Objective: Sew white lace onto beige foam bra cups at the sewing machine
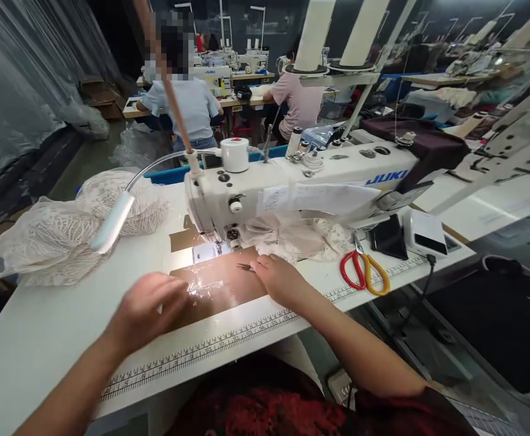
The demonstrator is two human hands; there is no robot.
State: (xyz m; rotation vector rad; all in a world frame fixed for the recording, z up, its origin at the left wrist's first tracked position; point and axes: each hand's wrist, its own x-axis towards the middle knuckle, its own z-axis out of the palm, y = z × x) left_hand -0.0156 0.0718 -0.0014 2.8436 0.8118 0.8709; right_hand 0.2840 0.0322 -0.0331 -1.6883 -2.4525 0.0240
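My right hand (279,280) is closed around a small dark pair of tweezers (245,267), its tips pointing left over the brown plate (228,287) in front of the needle area. My left hand (149,306) is raised near the plate's left end, smeared by motion; its fingers look bent, and whether they hold anything does not show. A white JUKI sewing machine (292,181) stands just beyond both hands, a bright light shining at its presser foot (219,248). Pale lace fabric (292,236) lies under the machine arm, to the right of the needle.
Scissors with red and yellow handles (365,272) lie right of my right hand. A lace heap (87,224) sits at the table's left, beneath a bent lamp (114,223). A printed ruler (201,351) follows the front edge. Two people sit at machines ahead.
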